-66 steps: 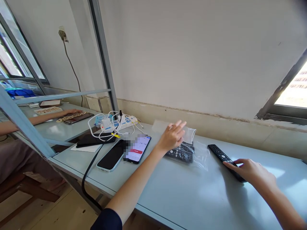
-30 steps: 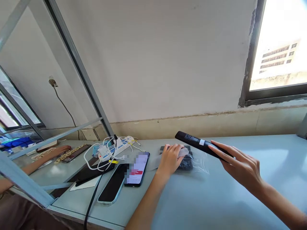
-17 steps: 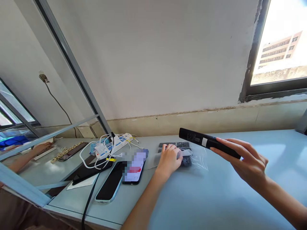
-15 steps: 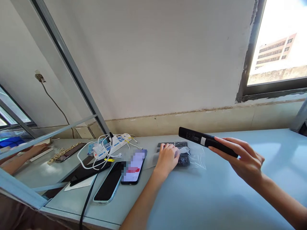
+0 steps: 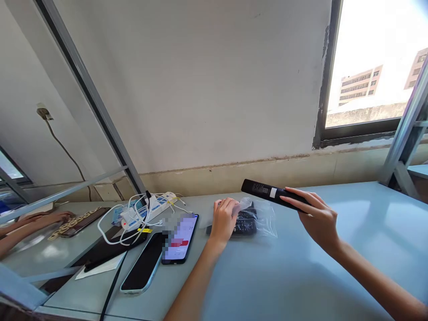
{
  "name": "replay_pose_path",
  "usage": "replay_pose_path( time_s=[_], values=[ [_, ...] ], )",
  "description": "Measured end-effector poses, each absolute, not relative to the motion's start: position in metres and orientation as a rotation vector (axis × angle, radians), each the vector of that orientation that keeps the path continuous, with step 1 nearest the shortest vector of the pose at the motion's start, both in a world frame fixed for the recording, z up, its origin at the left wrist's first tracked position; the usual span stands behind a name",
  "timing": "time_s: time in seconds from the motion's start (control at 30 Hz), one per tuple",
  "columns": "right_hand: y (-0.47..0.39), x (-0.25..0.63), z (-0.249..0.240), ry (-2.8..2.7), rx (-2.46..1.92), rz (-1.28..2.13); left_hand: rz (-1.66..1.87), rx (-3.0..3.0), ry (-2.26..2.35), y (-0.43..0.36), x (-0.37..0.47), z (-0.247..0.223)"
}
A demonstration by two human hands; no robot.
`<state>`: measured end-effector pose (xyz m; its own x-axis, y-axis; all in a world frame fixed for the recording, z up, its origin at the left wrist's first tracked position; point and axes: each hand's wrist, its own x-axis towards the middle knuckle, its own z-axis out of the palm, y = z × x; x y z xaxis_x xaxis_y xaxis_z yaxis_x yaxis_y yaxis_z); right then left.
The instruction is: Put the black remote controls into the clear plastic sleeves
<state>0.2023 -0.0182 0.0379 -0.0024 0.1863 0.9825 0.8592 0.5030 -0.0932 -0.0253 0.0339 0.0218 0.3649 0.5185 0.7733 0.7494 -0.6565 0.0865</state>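
My right hand (image 5: pixel 319 218) grips a long black remote control (image 5: pixel 259 189) by one end, holding it above the table. Its back faces me, with a printed label and a small white patch. To the left of it, my left hand (image 5: pixel 223 223) is closed on the edge of a clear plastic bag (image 5: pixel 267 223). Inside the bag lie black remote controls (image 5: pixel 246 224) with buttons, partly covered by my left hand and the plastic.
Left of the bag lie a lit phone (image 5: pixel 182 240) and a dark-screened phone (image 5: pixel 143 263). Behind them is a white power strip (image 5: pixel 157 207) with tangled cables. Metal frame bars (image 5: pixel 100 111) rise at left. Another person's hands (image 5: pixel 50 220) rest beyond them.
The view has turned slightly right. The plastic by my left hand is lifted more, and buttons now show on the bagged remote controls. My right hand still holds its remote control, slightly closer to the bag.
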Motion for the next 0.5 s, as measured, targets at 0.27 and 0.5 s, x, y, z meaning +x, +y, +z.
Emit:
replay_pose_path(
  time_s=[0.27, 0.5],
  values=[
    [-0.02, 0.194, 0.047, -1.005, -1.055, 0.36, -1.243, -2.224, -1.011, 0.033, -0.023, 0.02],
    [-0.014, 0.204, 0.051, -0.743, -1.028, 0.674, -1.145, -2.245, -1.06, 0.03, -0.021, 0.02]
  ],
)
